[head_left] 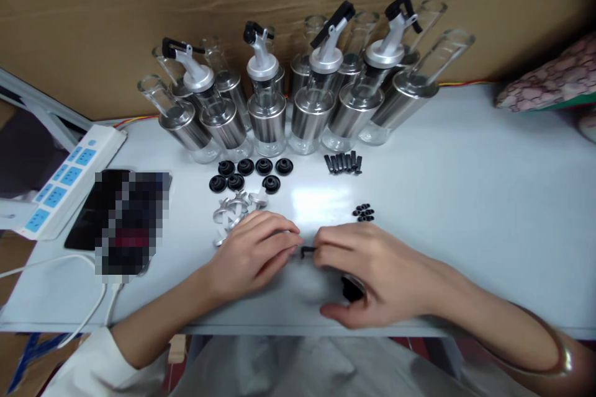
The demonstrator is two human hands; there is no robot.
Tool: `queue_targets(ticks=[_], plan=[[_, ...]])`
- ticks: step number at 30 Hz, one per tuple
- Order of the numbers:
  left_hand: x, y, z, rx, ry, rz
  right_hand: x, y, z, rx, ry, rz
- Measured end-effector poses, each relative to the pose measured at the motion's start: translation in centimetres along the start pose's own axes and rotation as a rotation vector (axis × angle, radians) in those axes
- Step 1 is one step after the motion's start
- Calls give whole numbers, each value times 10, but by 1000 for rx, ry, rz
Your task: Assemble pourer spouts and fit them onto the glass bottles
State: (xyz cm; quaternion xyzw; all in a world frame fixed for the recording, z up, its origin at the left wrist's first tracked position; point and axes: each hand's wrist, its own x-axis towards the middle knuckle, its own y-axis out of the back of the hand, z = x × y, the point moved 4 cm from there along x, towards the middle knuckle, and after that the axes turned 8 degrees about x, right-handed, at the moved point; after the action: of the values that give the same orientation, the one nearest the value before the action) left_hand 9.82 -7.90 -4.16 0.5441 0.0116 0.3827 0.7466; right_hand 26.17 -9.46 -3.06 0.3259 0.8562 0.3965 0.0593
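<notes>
My left hand (pixel 254 254) lies on the white table (pixel 465 198) with fingers curled together, their tips meeting a small black part (pixel 306 251). My right hand (pixel 367 273) pinches that same black part from the right and cups another dark piece (pixel 351 288) under the palm. Silver pourer spouts (pixel 233 209) lie just beyond my left hand. Black round gaskets (pixel 246 175) sit behind them. A row of black plugs (pixel 343 162) and a cluster of tiny black rings (pixel 364 212) lie beyond my right hand.
Several steel-and-glass oil bottles (pixel 307 105) stand along the cardboard back wall, some with pourer tops. A white power strip (pixel 69 177) and a dark phone (pixel 125 217) lie at the left. Patterned fabric (pixel 549 77) rests at the far right.
</notes>
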Motion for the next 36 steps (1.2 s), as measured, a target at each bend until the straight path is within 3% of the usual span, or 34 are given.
queue_targets(ticks=[4, 7, 13, 17, 21, 23, 30, 36], plan=[[0, 1, 0, 0, 5, 27, 1, -25, -4, -69, 106, -97], [-1, 1, -1, 3, 14, 27, 2, -33, -1, -124, 99, -135], [-1, 1, -1, -15, 16, 25, 1, -3, 0, -155, -5, -44], [0, 0, 0, -11, 1, 29, -5, 9, 8, -181, -168, -111], [-1, 0, -1, -12, 4, 24, -9, 5, 15, -209, -189, -158], [-1, 0, -1, -21, 7, 20, -8, 4, 14, -202, -161, -120], [1, 2, 1, -68, -4, 62, -7, 18, -1, -261, 51, 200], [0, -1, 3, -134, -45, 80, -8, 12, -7, -205, 108, 271]])
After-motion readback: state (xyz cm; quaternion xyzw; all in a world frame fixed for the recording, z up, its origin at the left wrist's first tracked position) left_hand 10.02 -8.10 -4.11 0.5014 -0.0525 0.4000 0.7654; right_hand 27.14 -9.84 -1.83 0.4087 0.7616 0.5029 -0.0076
